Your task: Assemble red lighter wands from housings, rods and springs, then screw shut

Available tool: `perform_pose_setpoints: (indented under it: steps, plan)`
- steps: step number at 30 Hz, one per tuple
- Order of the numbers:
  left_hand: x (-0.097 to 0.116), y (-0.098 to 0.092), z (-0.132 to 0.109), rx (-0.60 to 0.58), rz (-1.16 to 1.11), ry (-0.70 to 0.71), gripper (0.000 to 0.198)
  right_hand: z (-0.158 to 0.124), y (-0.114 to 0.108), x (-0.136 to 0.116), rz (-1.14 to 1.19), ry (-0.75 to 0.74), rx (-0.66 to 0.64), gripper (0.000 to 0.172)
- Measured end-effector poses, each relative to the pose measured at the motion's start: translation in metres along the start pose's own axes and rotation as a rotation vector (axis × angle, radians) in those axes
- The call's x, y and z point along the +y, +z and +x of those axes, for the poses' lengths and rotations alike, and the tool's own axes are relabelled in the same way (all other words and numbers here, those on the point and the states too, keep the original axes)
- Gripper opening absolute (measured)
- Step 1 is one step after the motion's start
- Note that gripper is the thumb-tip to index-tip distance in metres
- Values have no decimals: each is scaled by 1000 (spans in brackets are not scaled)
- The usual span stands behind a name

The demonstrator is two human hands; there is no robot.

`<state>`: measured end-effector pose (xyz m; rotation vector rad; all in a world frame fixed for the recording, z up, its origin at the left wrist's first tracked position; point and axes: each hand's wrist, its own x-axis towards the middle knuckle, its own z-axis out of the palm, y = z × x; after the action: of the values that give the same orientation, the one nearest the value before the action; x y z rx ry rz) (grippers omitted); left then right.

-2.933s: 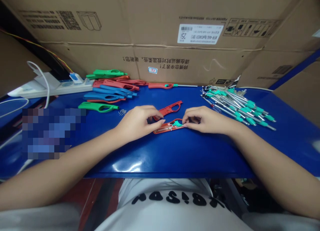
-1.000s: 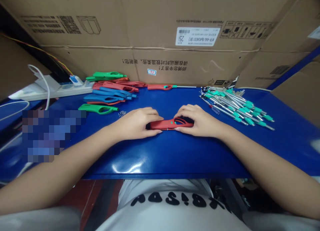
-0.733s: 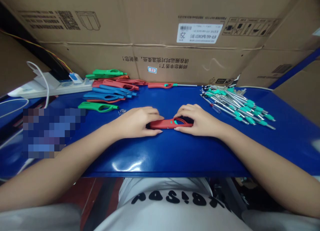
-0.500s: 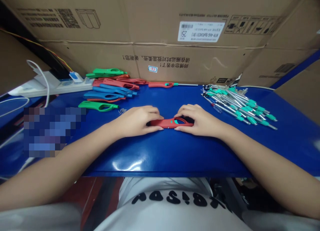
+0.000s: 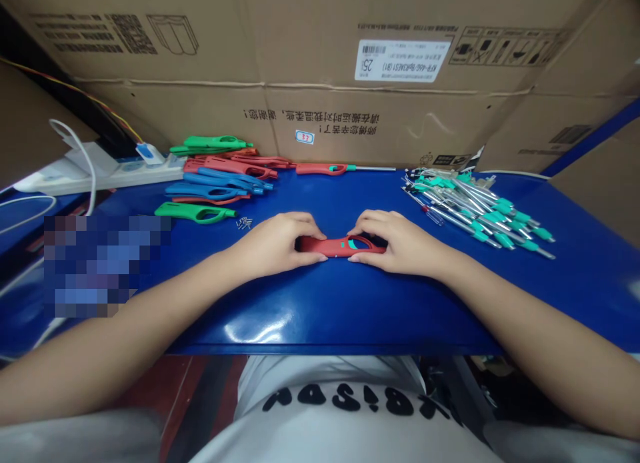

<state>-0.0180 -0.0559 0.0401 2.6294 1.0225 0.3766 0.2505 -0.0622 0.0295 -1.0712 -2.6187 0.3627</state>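
Between my two hands lies a red lighter handle, flat on the blue table, with a green trigger showing in its finger loop. My left hand grips the handle's left end between thumb and fingers. At the loop end, my right hand pinches it the same way, thumb on the near edge and fingers on the far edge. Both ends of the handle are partly hidden by my hands. A few small metal pins lie just beyond my left hand.
Green, blue and red handles are piled at the back left. A red lighter with a metal rod lies against the cardboard. Several metal rods with green parts and a small screwdriver lie right. A power strip stands left.
Both hands keep the same hold on the red handle, which has hardly moved. The whole view has shifted very slightly.
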Motion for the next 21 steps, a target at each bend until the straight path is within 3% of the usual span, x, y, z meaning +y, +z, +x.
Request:
perform_pose_setpoints:
  steps: [5, 8, 13, 21]
  plan:
    - [5, 3, -1, -11, 181, 43, 22, 1, -3, -4, -287, -83, -57, 37]
    - [2, 3, -1, -12, 161, 82, 24, 1, -4, -2, -399, -131, -49, 36]
    - [-3, 6, 0, 53, 162, 143, 36, 0, -3, 3, -415, -147, 29, 38]
    - [-2, 8, 0, 183, 288, 158, 36, 2, -4, 6, -348, -131, 115, 32]
